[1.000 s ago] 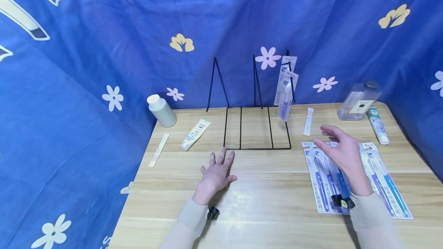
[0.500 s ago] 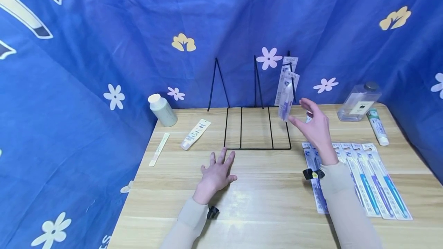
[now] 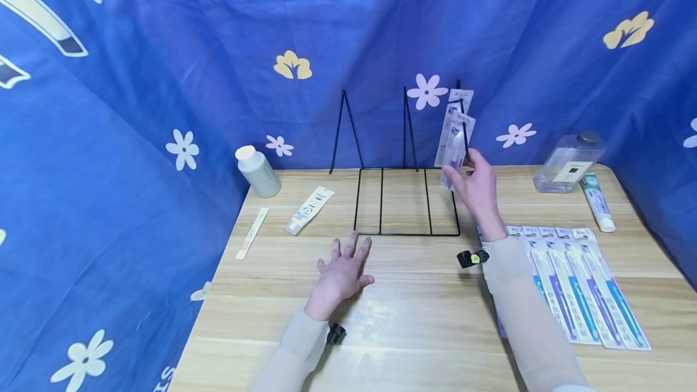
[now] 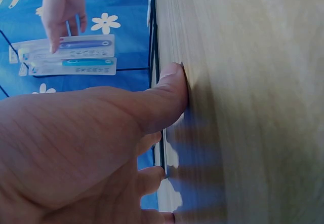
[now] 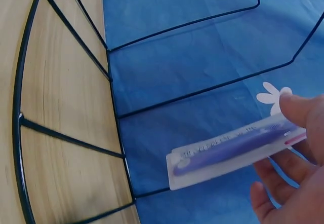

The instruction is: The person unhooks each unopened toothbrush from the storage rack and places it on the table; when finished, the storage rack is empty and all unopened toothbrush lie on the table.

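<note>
My left hand rests with fingers spread on the table, fingertips at the front wire of a black wire rack. The left wrist view shows its thumb close to the tabletop. At the rack's right-hand hook, my right hand holds a packaged toothbrush by its lower part, thumb on one side and fingers on the other. That purple toothbrush pack hangs in front of a second toothbrush pack with a teal handle. The hand partly hides the front pack.
Several packaged toothbrushes lie in a row at right, partly under my right sleeve. A clear bottle and a toothpaste tube stand and lie behind them. At left are a white-capped bottle, a flat tube and a thin sachet.
My right hand has moved left and forward from above the toothbrush row to the rack's right hook, and now pinches the hanging pack. The left hand has stayed put.
</note>
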Available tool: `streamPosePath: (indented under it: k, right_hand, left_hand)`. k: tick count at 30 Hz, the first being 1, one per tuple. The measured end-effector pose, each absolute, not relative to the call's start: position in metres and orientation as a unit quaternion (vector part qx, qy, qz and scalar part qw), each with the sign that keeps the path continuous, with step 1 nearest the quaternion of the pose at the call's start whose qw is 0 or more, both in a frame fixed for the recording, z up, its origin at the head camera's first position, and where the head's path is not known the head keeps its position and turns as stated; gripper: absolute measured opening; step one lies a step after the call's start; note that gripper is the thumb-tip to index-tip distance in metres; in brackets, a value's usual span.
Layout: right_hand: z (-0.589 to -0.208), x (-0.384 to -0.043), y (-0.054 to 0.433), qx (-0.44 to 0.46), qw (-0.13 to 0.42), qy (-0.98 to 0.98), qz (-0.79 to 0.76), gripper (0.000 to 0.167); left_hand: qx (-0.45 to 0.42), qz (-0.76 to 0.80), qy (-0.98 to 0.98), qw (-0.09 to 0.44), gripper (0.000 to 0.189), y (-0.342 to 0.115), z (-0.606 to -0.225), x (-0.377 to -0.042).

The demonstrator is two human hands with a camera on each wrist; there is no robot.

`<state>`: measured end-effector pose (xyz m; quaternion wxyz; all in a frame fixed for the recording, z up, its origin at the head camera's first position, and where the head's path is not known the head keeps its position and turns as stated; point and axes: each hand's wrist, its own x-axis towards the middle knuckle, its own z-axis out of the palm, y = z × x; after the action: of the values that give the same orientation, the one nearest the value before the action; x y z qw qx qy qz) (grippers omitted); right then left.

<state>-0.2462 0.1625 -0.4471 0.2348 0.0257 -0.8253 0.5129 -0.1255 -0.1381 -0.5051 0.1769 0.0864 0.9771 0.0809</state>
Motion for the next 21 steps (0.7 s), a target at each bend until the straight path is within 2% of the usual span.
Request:
streamPosePath:
  k: [11, 21]
  right_hand:
    - [-0.4474, -0.2512, 0.1566, 0.011, 0.266, -0.807, 0.527, 0.024]
    - [-0.4433, -0.2484, 0.157, 0.017, 0.267, -0.8, 0.537, 0.02]
  left_hand:
    - [0.086, 0.075, 0.978, 0.177, 0.092, -0.1373, -0.5058, -0.126]
    - [0.087, 0.072, 0.978, 0.176, 0.092, -0.1376, -0.5059, -0.1254]
